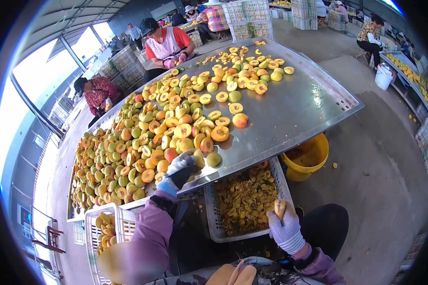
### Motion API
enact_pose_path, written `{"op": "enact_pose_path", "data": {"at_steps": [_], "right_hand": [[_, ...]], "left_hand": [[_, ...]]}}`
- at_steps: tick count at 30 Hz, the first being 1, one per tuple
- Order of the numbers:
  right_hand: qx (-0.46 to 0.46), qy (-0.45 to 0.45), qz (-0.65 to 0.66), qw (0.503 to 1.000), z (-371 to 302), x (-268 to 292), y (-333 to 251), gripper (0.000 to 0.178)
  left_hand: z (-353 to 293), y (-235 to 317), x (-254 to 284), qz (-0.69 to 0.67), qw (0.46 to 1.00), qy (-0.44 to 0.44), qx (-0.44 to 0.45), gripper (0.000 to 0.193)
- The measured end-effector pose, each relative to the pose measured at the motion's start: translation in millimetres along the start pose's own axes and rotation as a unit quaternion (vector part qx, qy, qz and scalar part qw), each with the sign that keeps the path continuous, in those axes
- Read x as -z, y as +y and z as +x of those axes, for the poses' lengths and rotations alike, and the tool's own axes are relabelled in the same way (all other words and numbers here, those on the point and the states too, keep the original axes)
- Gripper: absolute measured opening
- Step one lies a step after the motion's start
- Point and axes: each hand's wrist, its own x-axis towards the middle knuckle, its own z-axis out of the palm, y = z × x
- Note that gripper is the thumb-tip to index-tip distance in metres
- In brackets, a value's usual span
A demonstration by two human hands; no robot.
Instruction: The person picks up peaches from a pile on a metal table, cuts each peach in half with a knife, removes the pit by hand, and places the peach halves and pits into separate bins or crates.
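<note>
While our left hand [179, 173], in a grey-and-white glove with dark fingers, reaches to the near edge of the heap, its fingertips meet a round yellow-green fruit [199, 159]; we cannot tell whether they grip it or only touch it. Our right hand [287, 232], in a white-and-lilac striped knit glove, has its fingers closed around a small tan elongated object [280, 208], fruit piece or tool handle, unclear.

Progress: we judge it partial. Done: yellow-orange fruit halves [106, 223] sit in a white slatted plastic crate, below and left of the left fingers; yellow-brown fruit scraps [245, 199] cover much of a second crate, white and perforated, just beyond the right fingers.

Left over: a broad heap of green, yellow and red-blushed fruit [133, 142] spreads left of and beyond the left fingers, on the grey sheet-metal table [290, 123]. Many pieces show cut faces; we cannot tell how many have stones. By our estimate, most work remains.
</note>
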Motion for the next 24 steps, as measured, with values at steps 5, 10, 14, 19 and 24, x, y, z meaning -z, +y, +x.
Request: {"op": "enact_pose_path", "data": {"at_steps": [5, 10, 14, 19, 24], "right_hand": [[0.080, -0.065, -0.122, 0.987, 8.9, -17.9, -37.5, 0.029], [0.147, -0.112, -0.210, 0.960, 1.1, -38.1, -42.1, 0.027], [0.165, -0.132, -0.276, 0.938, -9.1, -44.0, -37.4, 0.031], [0.183, -0.132, -0.300, 0.927, -14.6, -46.7, -35.5, 0.031], [0.148, -0.168, -0.329, 0.917, -18.6, -48.5, -34.8, 0.030]], "left_hand": [[-64.5, -20.0, -50.7, -0.066, 0.980, -0.116, -0.150, 0.058], [-122.5, -44.2, -109.5, -0.246, 0.963, -0.071, -0.079, 0.067], [-145.1, -59.6, -121.2, -0.075, 0.994, -0.001, -0.079, 0.062], [-155.5, -65.0, -131.3, -0.162, 0.983, -0.032, -0.082, 0.064], [-161.8, -59.1, -142.4, -0.121, 0.986, -0.018, -0.111, 0.068]]}}
